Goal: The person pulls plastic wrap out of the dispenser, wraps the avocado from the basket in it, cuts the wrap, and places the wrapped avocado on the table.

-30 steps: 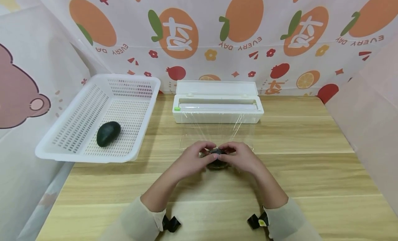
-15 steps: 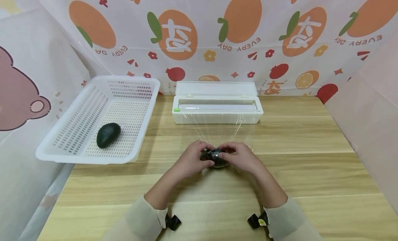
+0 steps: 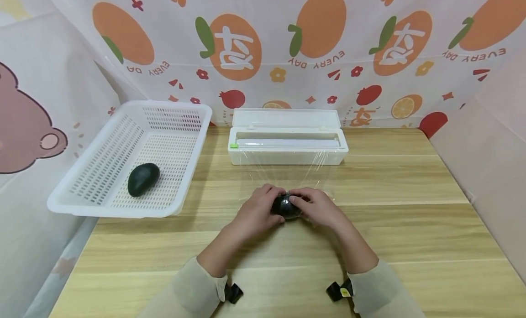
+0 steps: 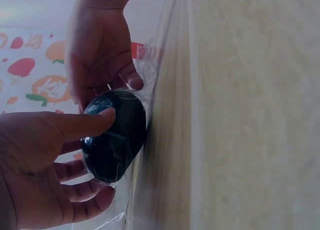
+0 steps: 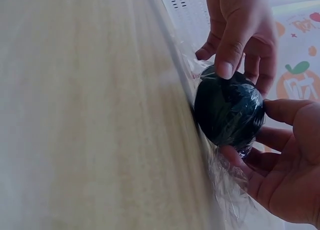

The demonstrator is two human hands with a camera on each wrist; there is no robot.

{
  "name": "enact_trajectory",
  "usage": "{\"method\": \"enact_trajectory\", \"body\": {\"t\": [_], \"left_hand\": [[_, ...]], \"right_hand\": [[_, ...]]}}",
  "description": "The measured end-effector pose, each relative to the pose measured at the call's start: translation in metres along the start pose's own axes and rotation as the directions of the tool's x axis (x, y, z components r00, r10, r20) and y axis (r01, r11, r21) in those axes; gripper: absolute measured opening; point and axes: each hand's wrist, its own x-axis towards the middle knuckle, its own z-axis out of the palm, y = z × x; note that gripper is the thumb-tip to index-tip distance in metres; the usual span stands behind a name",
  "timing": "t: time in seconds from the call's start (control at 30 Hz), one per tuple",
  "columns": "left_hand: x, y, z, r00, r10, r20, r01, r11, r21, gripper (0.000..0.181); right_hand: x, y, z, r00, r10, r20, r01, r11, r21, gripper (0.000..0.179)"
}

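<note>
A dark green avocado (image 3: 286,206) with clear cling film stretched over its skin lies on or just above the tabletop, between both hands. My left hand (image 3: 256,209) holds its left side, fingers curled round the far side; in the left wrist view the thumb (image 4: 100,122) lies on the avocado. My right hand (image 3: 319,209) grips its right side, thumb on top. Bunched film (image 5: 227,190) hangs beside the fruit in the right wrist view. A clear sheet of film (image 3: 287,174) runs back to the white wrap dispenser (image 3: 287,157), whose lid stands up over the roll.
A white perforated basket (image 3: 172,204) stands at the left with a second avocado (image 3: 144,179) inside. A patterned cloth (image 3: 312,85) hangs behind the wooden table (image 3: 402,208). Small black devices are strapped at both wrists.
The wrapped avocado has turned between the hands and more of its dark skin shows. My left thumb has slid from its top to the near side. The dispenser and basket stay in place.
</note>
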Motion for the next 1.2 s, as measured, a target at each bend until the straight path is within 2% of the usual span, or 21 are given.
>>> {"method": "enact_trajectory", "body": {"t": [0.1, 0.2, 0.3, 0.37, 0.43, 0.47, 0.67, 0.83, 1.03, 1.2], "left_hand": [[0.000, 0.001, 0.001, 1.000, -0.001, -0.003, 0.001, 1.000, 0.023, 0.058], [0.001, 0.002, 0.001, 1.000, -0.004, 0.002, 0.004, 1.000, 0.027, 0.057], [0.003, 0.002, 0.000, 1.000, -0.007, 0.009, 0.006, 1.000, 0.022, 0.057], [0.004, 0.001, 0.000, 1.000, -0.010, 0.017, 0.010, 1.000, 0.019, 0.056], [0.005, 0.001, 0.000, 1.000, -0.011, 0.029, 0.011, 1.000, 0.013, 0.056], [0.005, 0.000, 0.000, 0.999, -0.008, 0.033, 0.008, 1.000, 0.011, 0.055], [0.007, -0.003, 0.000, 0.998, -0.017, 0.053, 0.017, 1.000, -0.008, 0.054], [0.007, -0.006, -0.001, 0.996, -0.040, 0.082, 0.041, 0.999, -0.012, 0.057], [0.009, -0.008, -0.003, 0.993, -0.071, 0.089, 0.077, 0.995, -0.057, 0.064], [0.011, -0.010, -0.012, 0.991, -0.098, 0.088, 0.109, 0.987, -0.120, 0.066]], "right_hand": [[0.000, 0.000, -0.001, 0.999, 0.006, -0.031, -0.007, 1.000, -0.020, 0.037], [-0.002, -0.001, -0.004, 0.993, -0.015, -0.118, 0.009, 0.999, -0.050, 0.040], [-0.006, -0.006, -0.007, 0.977, -0.033, -0.212, 0.040, 0.999, 0.027, 0.038], [-0.010, -0.011, -0.007, 0.971, -0.052, -0.232, 0.074, 0.994, 0.086, 0.035], [-0.013, -0.015, -0.004, 0.974, -0.065, -0.216, 0.095, 0.987, 0.129, 0.034], [-0.013, -0.016, -0.002, 0.975, -0.081, -0.205, 0.107, 0.987, 0.118, 0.033], [-0.009, -0.012, 0.008, 0.975, -0.140, -0.174, 0.132, 0.990, -0.059, 0.034], [-0.004, -0.007, 0.010, 0.983, -0.121, -0.141, 0.105, 0.988, -0.113, 0.045], [0.000, -0.003, 0.008, 0.984, -0.121, -0.127, 0.106, 0.987, -0.117, 0.050], [0.004, -0.002, 0.004, 0.989, -0.099, -0.111, 0.088, 0.992, -0.093, 0.049]]}}
